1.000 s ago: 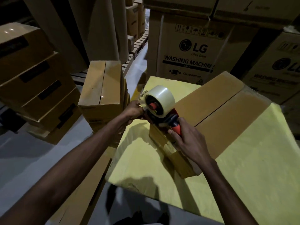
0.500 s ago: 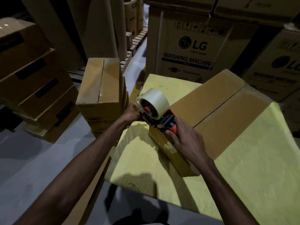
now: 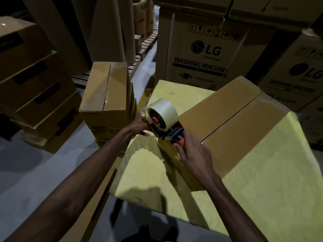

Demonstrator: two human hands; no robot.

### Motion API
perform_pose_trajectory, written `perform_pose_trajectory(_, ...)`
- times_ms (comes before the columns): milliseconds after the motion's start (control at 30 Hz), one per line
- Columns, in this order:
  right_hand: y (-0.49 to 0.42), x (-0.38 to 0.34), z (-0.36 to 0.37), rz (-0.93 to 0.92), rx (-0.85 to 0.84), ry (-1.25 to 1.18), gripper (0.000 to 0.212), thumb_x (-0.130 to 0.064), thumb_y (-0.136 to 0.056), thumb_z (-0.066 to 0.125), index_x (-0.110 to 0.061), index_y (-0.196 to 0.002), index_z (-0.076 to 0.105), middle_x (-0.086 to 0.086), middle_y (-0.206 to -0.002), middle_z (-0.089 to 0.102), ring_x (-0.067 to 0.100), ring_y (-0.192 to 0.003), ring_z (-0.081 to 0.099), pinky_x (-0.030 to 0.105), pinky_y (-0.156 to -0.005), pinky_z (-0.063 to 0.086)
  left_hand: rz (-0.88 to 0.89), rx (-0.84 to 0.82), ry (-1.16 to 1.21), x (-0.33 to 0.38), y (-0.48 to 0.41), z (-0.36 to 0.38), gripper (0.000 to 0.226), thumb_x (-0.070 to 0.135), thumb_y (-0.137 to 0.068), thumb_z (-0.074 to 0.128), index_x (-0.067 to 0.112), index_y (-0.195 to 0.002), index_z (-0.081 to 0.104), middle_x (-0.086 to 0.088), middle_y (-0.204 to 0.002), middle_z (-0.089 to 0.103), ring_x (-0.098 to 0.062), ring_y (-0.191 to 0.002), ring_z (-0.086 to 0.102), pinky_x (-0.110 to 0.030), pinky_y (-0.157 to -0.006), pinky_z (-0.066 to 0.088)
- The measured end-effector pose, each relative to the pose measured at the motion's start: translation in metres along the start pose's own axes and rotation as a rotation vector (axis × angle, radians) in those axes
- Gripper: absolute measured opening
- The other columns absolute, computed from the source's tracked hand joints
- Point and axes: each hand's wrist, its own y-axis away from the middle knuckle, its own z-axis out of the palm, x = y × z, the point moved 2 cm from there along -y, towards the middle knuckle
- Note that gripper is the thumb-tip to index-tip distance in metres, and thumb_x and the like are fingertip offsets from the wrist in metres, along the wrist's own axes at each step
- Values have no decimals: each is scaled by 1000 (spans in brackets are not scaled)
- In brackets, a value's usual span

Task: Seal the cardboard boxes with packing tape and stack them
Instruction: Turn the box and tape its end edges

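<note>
Points tape dispenser (image 3: 172, 132) left off long cardboard box's (image 3: 227, 123) near end, right hand (image 3: 194, 152) fingers wrapping handle (image 3: 180, 142), left hand (image 3: 139, 125) fingers pinching tape (image 3: 164, 107).

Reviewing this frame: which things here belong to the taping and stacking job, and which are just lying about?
Job: tape dispenser, gripped by the right hand, left hand at its front; cardboard box on the yellow table; stack of small boxes beside it.
Lying about: LG washing machine cartons; labelled boxes at left; brown rolls behind.
</note>
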Motion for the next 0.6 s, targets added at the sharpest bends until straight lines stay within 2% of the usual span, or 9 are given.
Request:
perform_pose_trajectory(67,0,0,-1,13,-6,-22,38,-49,-104,49,-25,-133,40,-5,-115,61,14,-89,56,40,-78,54,-16,-83,-1,0,7,4,23,-2,-98,61,16,-105,73,-2,-99,80,-12,-97,76,-30,-74,57)
perform_pose_trajectory(133,-1,0,0,18,-1,-17,38,-49,-104,50,-24,-131,41,-5,-115,61,13,-87,53,34,-73,48,15,-62,25,2,7,4,22,-1,-97,62,17,-100,73,-6,-100,80,-13,-91,77,-31,-71,58)
perform_pose_trajectory(200,-1,1,0,18,6,-3,39,-50,-104,49,-23,-131,41,-5,-114,61,12,-86,51,31,-70,44,83,7,46,2,6,4,20,-3,-94,68,14,-103,71,-11,-108,77,-20,-95,77,-33,-69,63)
perform_pose_trajectory(267,-1,2,0,11,14,-13,39,-50,-104,49,-24,-132,40,-4,-114,62,15,-88,54,35,-70,49,158,50,58,-3,5,6,27,-5,-90,72,13,-111,70,-8,-111,75,-27,-104,74,-37,-73,64)
perform_pose_trajectory(333,1,4,-1,-1,-12,-26,41,-49,-104,50,-25,-135,39,-3,-115,63,17,-91,57,40,-74,54,212,59,85,-8,8,8,39,-9,-88,72,20,-114,69,-5,-112,74,-28,-110,71,-42,-81,64)
perform_pose_trajectory(400,2,5,-1,-13,-38,-52,43,-48,-104,50,-26,-139,39,-2,-116,64,18,-94,59,42,-76,55,219,44,94,-10,8,10,51,-12,-81,76,31,-109,72,-1,-110,75,-29,-112,70,-48,-87,62)
perform_pose_trajectory(500,4,5,-1,-2,-60,-79,43,-49,-104,48,-27,-140,39,-2,-116,64,18,-96,59,43,-79,56,217,13,56,-11,5,11,49,5,-65,77,49,-87,79,13,-92,78,-26,-103,69,-49,-87,59)
perform_pose_trajectory(600,8,2,-2,6,-71,-76,42,-49,-105,46,-27,-140,37,-2,-117,63,17,-96,59,42,-79,56,229,-2,3,-6,6,11,38,27,-63,79,59,-83,75,18,-85,77,-21,-93,69,-42,-77,57)
